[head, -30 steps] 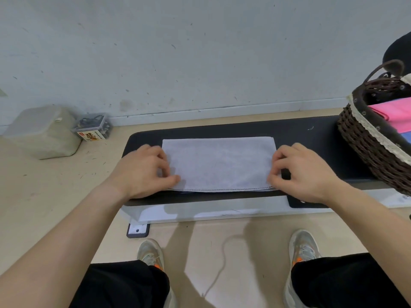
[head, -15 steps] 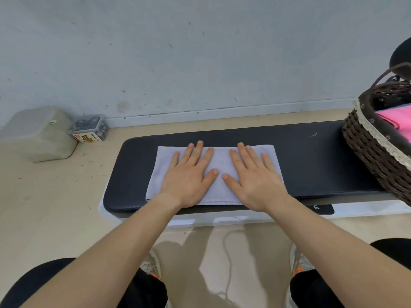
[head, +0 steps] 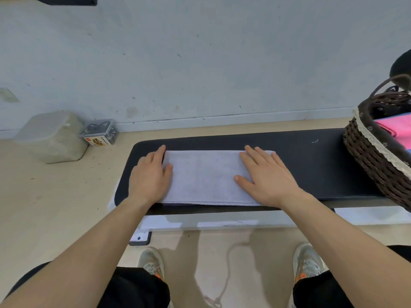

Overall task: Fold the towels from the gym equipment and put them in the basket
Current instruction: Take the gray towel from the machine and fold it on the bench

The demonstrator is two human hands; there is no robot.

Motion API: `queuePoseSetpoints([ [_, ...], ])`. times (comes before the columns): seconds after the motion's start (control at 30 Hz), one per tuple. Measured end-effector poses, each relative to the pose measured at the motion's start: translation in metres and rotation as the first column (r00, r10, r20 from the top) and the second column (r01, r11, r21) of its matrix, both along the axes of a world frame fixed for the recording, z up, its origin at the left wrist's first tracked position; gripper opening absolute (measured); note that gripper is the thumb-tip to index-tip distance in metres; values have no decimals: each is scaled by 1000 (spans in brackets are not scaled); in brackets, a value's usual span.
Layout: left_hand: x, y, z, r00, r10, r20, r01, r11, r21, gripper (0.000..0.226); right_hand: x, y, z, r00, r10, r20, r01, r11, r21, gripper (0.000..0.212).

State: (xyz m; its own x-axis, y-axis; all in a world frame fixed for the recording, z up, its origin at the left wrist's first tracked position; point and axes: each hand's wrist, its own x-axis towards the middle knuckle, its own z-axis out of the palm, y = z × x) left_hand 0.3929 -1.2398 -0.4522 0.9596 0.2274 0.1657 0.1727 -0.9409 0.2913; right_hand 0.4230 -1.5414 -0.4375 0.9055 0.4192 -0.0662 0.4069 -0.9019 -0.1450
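Note:
A white folded towel lies flat on the black padded bench. My left hand rests flat on the towel's left end, its fingers straight and reaching over the left edge. My right hand presses flat on the right end with fingers spread. A dark wicker basket with a lace rim stands on the bench at the far right, and a pink towel lies inside it.
A pale plastic container and a small clear box of dark items stand on the floor by the wall, left of the bench. My knees and shoes are below the bench's front edge.
Both hands have slid apart from the towel's middle to its two ends, staying flat on it. A second ago they gripped the towel's side edges.

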Motion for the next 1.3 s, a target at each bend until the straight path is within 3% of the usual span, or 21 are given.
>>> queuePoseSetpoints([
  [0.03, 0, 1, 3, 998, 70, 4, -70, 997, 32, 52, 1, 6, 4, 998, 59, -3, -59, 997, 54, 71],
  [0.13, 3, 1, 12, 965, 204, -168, -206, 979, 7, 45, 1, 24, 7, 979, 200, -43, -192, 970, 151, 65],
  [0.27, 8, 0, 21, 953, 158, -260, -185, 979, -82, 44, 7, 36, 1, 965, 254, -70, -240, 957, 161, 65],
  [0.43, 17, 6, 34, 961, 85, -264, -169, 934, -315, 30, 15, 39, 0, 961, 247, -123, -221, 955, 197, 62],
  [0.57, 20, 9, 61, 984, 18, -177, -142, 676, -723, 24, 17, 46, -5, 960, 253, -119, -224, 952, 210, 62],
  [0.67, 24, 2, 92, 1000, -7, -30, -19, 595, -804, 21, 19, 62, -8, 960, 262, -103, -233, 945, 229, 64],
  [0.83, 37, -39, 115, 990, -106, 87, 134, 600, -788, 21, 22, 68, 5, 971, 238, -30, -215, 919, 329, 56],
  [1.03, 53, -112, 95, 959, -266, 98, 273, 769, -579, 16, 29, 2, 15, 999, -25, 31, 10, 909, 416, 23],
  [1.17, 57, -149, 72, 934, -356, 41, 342, 851, -399, 14, 23, -37, 13, 985, -167, 29, 145, 919, 365, 28],
  [1.3, 56, -176, 59, 914, -404, -23, 378, 872, -312, 12, 13, -49, 12, 982, -164, -94, 183, 945, 269, 35],
])
